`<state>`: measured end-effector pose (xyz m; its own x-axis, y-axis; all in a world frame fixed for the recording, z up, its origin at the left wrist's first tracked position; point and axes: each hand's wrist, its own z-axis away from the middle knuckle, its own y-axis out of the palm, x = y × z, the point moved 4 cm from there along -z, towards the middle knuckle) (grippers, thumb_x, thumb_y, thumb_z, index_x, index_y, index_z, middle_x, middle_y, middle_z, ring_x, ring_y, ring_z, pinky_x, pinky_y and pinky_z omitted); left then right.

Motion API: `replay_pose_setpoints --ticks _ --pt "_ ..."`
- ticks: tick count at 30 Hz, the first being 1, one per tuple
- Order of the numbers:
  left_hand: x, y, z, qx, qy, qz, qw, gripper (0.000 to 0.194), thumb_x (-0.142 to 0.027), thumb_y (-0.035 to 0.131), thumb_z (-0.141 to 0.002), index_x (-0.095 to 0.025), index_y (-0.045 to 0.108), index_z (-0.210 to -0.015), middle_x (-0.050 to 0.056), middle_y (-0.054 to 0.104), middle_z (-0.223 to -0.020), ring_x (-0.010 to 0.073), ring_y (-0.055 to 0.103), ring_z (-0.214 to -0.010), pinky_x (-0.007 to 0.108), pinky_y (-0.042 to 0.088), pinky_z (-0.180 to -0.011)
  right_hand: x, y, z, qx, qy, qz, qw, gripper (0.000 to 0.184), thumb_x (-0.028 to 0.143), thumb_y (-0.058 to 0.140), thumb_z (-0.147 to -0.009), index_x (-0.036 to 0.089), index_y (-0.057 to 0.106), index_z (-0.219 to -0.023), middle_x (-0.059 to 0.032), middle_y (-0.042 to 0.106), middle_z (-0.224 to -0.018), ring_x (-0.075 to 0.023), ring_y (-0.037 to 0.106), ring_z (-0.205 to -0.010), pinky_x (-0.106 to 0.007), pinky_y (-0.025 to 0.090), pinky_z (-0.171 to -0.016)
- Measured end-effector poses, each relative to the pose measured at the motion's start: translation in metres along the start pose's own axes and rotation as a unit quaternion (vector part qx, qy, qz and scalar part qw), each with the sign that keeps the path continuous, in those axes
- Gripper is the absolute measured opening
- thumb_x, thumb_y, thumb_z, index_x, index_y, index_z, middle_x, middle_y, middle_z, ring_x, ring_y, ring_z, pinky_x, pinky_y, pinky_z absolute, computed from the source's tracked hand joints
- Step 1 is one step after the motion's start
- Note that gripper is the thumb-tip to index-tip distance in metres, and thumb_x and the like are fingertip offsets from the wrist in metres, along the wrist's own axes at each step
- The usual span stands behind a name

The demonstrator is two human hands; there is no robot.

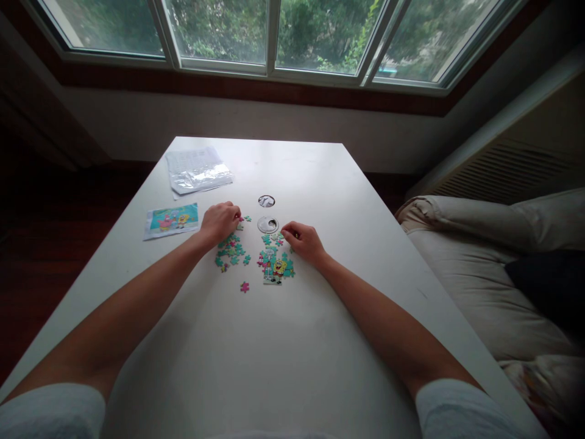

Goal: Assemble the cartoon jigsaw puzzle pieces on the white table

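Observation:
Over the upper edge of a loose heap of jigsaw puzzle pieces (233, 249), my left hand (221, 222) is closed in a pinch, with a pinkish puzzle piece (237, 217) partly showing at its fingertips. My right hand (305, 241) has its fingers drawn together just above a partly joined puzzle (275, 268), which shows a yellow cartoon figure on teal. Whatever those fingers hold is hidden. A few pieces (267, 239) lie beside the right fingertips. One pink piece (245, 286) lies apart, nearer to me.
Left of my left hand lies a picture card (173, 219) with the cartoon scene. Behind it are a clear plastic bag and paper (198, 171). Two round openings (267, 224) mark the white table (274, 353). A sofa (457, 274) stands on the right, below a window (269, 36).

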<state>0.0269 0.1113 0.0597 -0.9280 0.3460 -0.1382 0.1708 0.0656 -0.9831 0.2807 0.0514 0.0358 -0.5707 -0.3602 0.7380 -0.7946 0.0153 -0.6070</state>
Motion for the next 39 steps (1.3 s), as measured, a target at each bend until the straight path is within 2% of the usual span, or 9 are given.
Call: replay_pose_setpoints --ticks 6,15,21,28,30,35,39 --pt "0.005 0.003 -0.002 0.012 -0.015 -0.001 1.0 0.021 -0.033 0.055 -0.093 -0.021 0.072 -0.098 0.009 0.067 -0.107 0.0248 0.063 -0.097 0.034 0.045 -0.085 0.0 0.0 0.0 -0.001 0.001 0.001 1.0 0.022 0.037 0.057 -0.09 0.02 0.072 -0.086 0.0013 0.061 -0.067 -0.013 0.048 -0.063 -0.026 0.037 -0.063" --pt "0.02 0.011 -0.015 0.086 -0.012 0.023 0.996 0.018 -0.038 0.062 -0.087 -0.022 0.067 -0.091 0.007 0.068 -0.098 0.0218 0.063 -0.087 0.03 0.045 -0.077 -0.001 0.0 0.0 0.002 0.005 -0.001 1.0 0.022 0.037 0.057 -0.09 0.02 0.072 -0.087 0.0014 0.061 -0.068 -0.0127 0.048 -0.062 -0.025 0.037 -0.062" --pt "0.017 0.011 -0.008 0.066 -0.015 0.05 0.996 0.013 -0.033 0.061 -0.086 -0.024 0.063 -0.095 0.004 0.071 -0.093 0.0216 0.063 -0.082 0.03 0.043 -0.072 -0.002 0.001 -0.001 0.001 0.002 0.003 1.0 0.023 0.038 0.057 -0.09 0.02 0.072 -0.086 0.0016 0.061 -0.067 -0.013 0.048 -0.062 -0.026 0.037 -0.062" --pt "-0.003 -0.006 0.01 -0.002 -0.026 0.096 0.995 0.018 -0.029 0.052 -0.091 -0.023 0.063 -0.104 0.004 0.073 -0.097 0.0203 0.065 -0.083 0.03 0.044 -0.071 -0.001 0.001 0.001 0.004 -0.005 0.008 1.0 0.022 0.037 0.057 -0.091 0.021 0.072 -0.087 0.0003 0.063 -0.07 -0.0136 0.049 -0.064 -0.026 0.038 -0.063" --pt "-0.013 -0.009 0.022 -0.023 -0.035 0.143 0.989 0.02 -0.029 0.052 -0.091 -0.023 0.063 -0.107 0.003 0.073 -0.092 0.0186 0.064 -0.078 0.029 0.044 -0.07 -0.001 0.002 0.001 0.006 -0.01 0.013 1.0 0.022 0.036 0.057 -0.091 0.021 0.072 -0.088 -0.0003 0.064 -0.071 -0.0139 0.05 -0.065 -0.026 0.038 -0.064" --pt "-0.047 -0.003 0.066 0.004 -0.026 0.266 0.964 0.021 -0.033 0.058 -0.089 -0.026 0.066 -0.107 -0.002 0.072 -0.085 0.0156 0.062 -0.073 0.028 0.045 -0.07 -0.001 0.003 0.002 0.01 -0.006 0.018 1.0 0.021 0.035 0.057 -0.091 0.021 0.073 -0.089 -0.0006 0.065 -0.072 -0.0141 0.051 -0.065 -0.027 0.038 -0.065" --pt "-0.071 0.002 0.097 0.017 -0.008 0.242 0.97 0.016 -0.032 0.059 -0.09 -0.027 0.071 -0.099 -0.002 0.074 -0.084 0.0189 0.062 -0.081 0.033 0.044 -0.08 -0.001 0.001 0.003 0.003 -0.013 0.008 1.0 0.02 0.034 0.058 -0.09 0.02 0.073 -0.089 -0.0003 0.064 -0.072 -0.0137 0.051 -0.065 -0.026 0.038 -0.065"
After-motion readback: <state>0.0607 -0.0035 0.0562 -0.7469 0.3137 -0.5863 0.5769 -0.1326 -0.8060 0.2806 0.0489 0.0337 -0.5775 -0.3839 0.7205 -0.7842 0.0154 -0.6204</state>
